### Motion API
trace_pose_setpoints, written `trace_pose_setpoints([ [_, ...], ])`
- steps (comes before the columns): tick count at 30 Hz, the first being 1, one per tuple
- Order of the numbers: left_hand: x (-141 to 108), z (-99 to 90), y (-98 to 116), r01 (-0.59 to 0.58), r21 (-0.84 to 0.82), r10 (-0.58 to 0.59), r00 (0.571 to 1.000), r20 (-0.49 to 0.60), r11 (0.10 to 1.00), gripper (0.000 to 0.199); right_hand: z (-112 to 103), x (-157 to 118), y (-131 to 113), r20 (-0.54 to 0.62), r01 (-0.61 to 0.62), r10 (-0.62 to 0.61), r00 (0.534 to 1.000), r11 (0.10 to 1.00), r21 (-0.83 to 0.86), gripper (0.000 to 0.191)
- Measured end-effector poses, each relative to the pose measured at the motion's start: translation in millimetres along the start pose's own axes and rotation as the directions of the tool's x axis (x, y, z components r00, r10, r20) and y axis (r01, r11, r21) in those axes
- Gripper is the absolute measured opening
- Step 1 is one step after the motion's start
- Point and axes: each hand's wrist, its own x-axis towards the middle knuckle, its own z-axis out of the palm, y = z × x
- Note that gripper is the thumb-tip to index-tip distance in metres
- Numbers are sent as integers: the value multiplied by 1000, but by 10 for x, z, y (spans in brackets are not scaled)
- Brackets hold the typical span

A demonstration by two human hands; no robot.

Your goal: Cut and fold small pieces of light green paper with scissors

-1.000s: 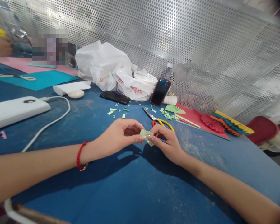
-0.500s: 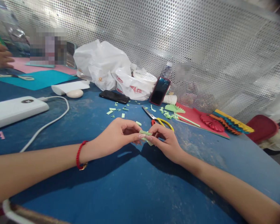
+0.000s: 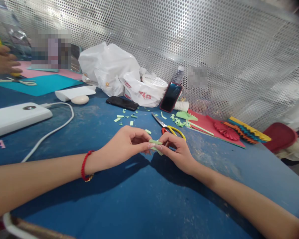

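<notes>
A small folded piece of light green paper (image 3: 155, 142) is pinched between both my hands above the blue table (image 3: 129, 205). My left hand (image 3: 126, 144), with a red cord bracelet at the wrist, grips its left end between thumb and fingers. At the right end, my right hand (image 3: 178, 151) pinches the same paper, its fingertips close to those of the left. Just beyond the right hand lie scissors (image 3: 174, 131) with yellow and red handles, partly hidden by that hand. Green paper scraps (image 3: 131, 123) are scattered past my fingers.
White plastic bags (image 3: 112, 66), a black phone (image 3: 122, 103) and a propped phone (image 3: 171, 97) stand farther back. A power bank (image 3: 17, 118) with a cable lies left. Red paper (image 3: 201, 124) and folded strips lie right. Another person's hand (image 3: 2, 61) is at the far left.
The other person's hand at the far left has moved slightly right, with something yellow near it. My hands and the green paper have hardly moved.
</notes>
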Motion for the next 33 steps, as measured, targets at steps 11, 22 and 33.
trace_pose_setpoints([
  [11,-12,12,-4,-95,51,98,994,-53,994,21,-9,-19,-6,32,-46,45,998,998,30,14],
  [22,-52,16,22,-188,181,212,970,-120,965,25,41,-31,-73,130,-204,186,974,969,141,25],
  [33,48,-9,-49,-12,-27,13,999,49,1000,22,73,-42,-89,80,-204,191,978,960,193,24],
])
